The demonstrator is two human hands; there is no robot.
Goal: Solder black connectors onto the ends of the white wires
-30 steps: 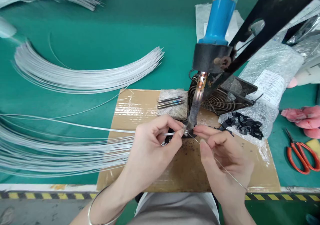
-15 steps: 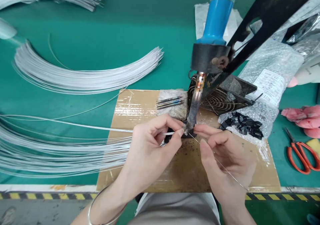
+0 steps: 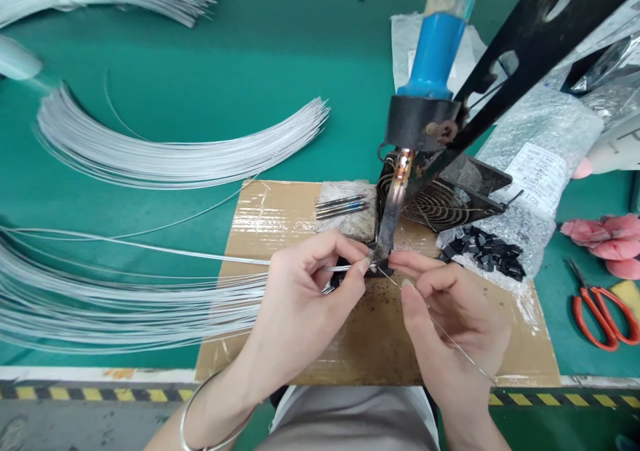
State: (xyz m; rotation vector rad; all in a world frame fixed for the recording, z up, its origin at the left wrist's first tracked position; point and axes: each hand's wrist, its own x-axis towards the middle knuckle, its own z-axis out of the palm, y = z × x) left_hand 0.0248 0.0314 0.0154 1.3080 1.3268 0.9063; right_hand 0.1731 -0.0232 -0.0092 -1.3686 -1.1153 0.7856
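Observation:
My left hand (image 3: 315, 304) pinches the end of a pale wire (image 3: 240, 260) between thumb and forefinger, right beside the tip of a soldering iron (image 3: 387, 227). From the left the wire runs under the hand. My right hand (image 3: 455, 324) is closed on a thin strand of solder wire (image 3: 457, 347), whose front end reaches toward the iron tip. The iron hangs tip down, its blue handle (image 3: 436, 54) held in a black clamp. Fingertips partly hide the joint between wire, solder and tip. A bundle of pale wires (image 3: 150, 311) lies to the left and passes behind my left hand.
A cardboard sheet (image 3: 280, 217) lies beneath my hands. Another wire bundle (image 3: 185, 161) curves across the green mat. On the right are small black parts (image 3: 483, 251), bubble wrap (image 3: 543, 124) and red-handled scissors (image 3: 603, 314). The iron's black stand arm (image 3: 530, 57) slants overhead, near a black fan (image 3: 440, 194).
The view has shifted slightly, so the bench items appear a little moved. Both hands keep the same hold at the iron tip.

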